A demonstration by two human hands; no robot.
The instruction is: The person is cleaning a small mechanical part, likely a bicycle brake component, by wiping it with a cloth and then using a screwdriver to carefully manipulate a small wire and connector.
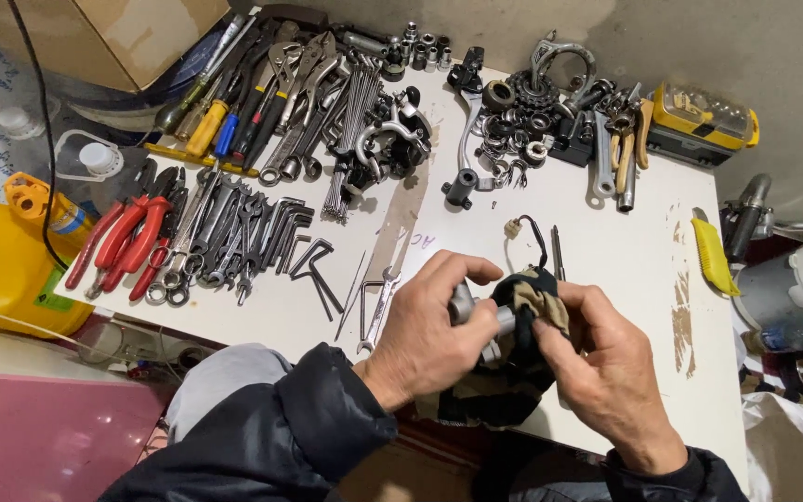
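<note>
White worktable (606, 232) against grey concrete wall (699, 46), strewn with red-handled pliers (123, 244), steel wrenches (234, 237); left hand (425, 335) clasps short silver metal cylinder (463, 303) at near edge; right hand (606, 372) pinches dark grimy rag (522, 307) around cylinder's end

I work at a white table (606, 232) with a scuffed, stained top, set against a bare grey concrete wall (699, 46). A cardboard box (113, 33) sits at the far left corner. To my left stands a yellow plastic jug (2, 270) above a pink surface (39, 437). The light is even and dull.
</note>
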